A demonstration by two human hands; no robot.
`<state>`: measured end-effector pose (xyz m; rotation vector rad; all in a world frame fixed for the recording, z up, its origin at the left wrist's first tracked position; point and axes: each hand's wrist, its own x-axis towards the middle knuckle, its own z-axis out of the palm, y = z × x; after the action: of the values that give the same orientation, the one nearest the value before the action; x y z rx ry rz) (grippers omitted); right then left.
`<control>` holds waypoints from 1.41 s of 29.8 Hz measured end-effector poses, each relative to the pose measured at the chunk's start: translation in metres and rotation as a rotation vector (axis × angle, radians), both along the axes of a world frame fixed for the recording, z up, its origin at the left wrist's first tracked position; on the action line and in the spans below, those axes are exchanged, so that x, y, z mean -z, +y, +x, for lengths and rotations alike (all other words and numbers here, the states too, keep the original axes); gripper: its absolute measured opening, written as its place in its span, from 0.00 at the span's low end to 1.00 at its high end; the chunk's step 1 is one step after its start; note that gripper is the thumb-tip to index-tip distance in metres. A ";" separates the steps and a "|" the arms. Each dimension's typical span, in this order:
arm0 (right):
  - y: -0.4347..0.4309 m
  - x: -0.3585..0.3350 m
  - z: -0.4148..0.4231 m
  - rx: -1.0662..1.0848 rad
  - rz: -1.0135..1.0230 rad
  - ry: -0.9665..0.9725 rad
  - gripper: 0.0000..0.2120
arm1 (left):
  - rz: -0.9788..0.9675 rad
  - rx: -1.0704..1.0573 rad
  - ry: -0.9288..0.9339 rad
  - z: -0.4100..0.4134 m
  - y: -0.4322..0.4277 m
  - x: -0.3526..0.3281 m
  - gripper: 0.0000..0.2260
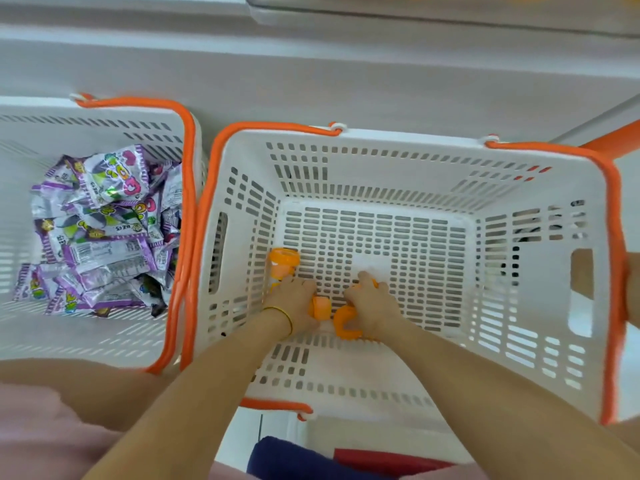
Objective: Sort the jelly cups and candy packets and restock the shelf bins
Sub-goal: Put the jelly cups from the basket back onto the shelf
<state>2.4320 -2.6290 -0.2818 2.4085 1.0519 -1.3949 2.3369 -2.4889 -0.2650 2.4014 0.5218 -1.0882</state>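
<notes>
Both my hands reach to the bottom of the white basket (pixel 408 157) with orange handles. My left hand (pixel 294 301) curls its fingers at the lower end of an orange jelly cup (pixel 284 263), and a second cup (pixel 321 307) lies against its palm side. My right hand (pixel 372 304) curls over a small orange cup (pixel 375 283) at its fingertips, with another orange cup (pixel 346 325) beside its thumb. Purple candy packets (pixel 104 230) are piled in the left white basket (pixel 104 129).
The two baskets stand side by side, orange handles touching. A white shelf front (pixel 311 64) runs behind them. Bare skin shows at the right basket's wall (pixel 633 289). Pink cloth (pixel 41 427) and blue and red items (pixel 294 459) lie near me.
</notes>
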 end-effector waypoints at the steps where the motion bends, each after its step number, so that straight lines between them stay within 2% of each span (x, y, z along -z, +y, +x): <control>1: -0.003 0.002 0.002 0.024 0.011 0.003 0.14 | -0.023 -0.039 0.003 0.003 0.002 -0.002 0.22; 6: -0.016 -0.008 0.024 0.198 0.159 0.078 0.14 | -0.090 -0.219 -0.020 0.015 0.010 -0.029 0.28; 9: -0.014 -0.041 0.053 0.282 0.223 0.121 0.14 | -0.158 -0.306 -0.113 0.028 0.013 -0.056 0.31; 14: -0.020 -0.129 0.110 0.193 0.313 0.179 0.13 | -0.184 -0.242 -0.308 0.067 0.018 -0.130 0.32; 18: -0.038 -0.230 0.135 0.144 0.458 0.100 0.15 | -0.129 -0.049 -0.446 0.097 0.026 -0.222 0.31; 20: -0.051 -0.287 0.137 0.187 0.559 0.064 0.13 | -0.119 0.044 -0.542 0.103 0.027 -0.278 0.29; 22: -0.064 -0.341 0.135 0.292 0.686 0.054 0.15 | -0.181 0.036 -0.681 0.105 0.025 -0.333 0.27; 25: -0.073 -0.408 0.131 0.401 0.913 0.021 0.16 | -0.317 -0.088 -0.971 0.114 0.020 -0.397 0.30; 29: -0.057 -0.454 0.158 0.402 1.079 -0.262 0.11 | -0.053 -0.053 -1.193 0.154 0.021 -0.432 0.32; 31: -0.042 -0.459 0.179 0.407 1.018 -0.336 0.12 | 0.097 0.006 -1.181 0.176 0.023 -0.429 0.31; 33: -0.026 -0.456 0.199 0.397 0.859 -0.374 0.14 | 0.200 0.076 -1.115 0.191 0.024 -0.416 0.32; 37: -0.007 -0.445 0.213 0.262 0.627 -0.513 0.22 | 0.265 0.121 -1.025 0.204 0.026 -0.395 0.35; 40: 0.000 -0.437 0.217 0.264 0.533 -0.536 0.21 | 0.323 0.097 -0.967 0.207 0.025 -0.391 0.38; 42: 0.003 -0.429 0.222 0.271 0.500 -0.591 0.18 | 0.331 0.103 -0.925 0.210 0.027 -0.389 0.35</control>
<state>2.6536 -2.6257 0.1472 3.1165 1.0157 -0.4037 2.5465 -2.4619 0.1245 2.8764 0.2523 0.1695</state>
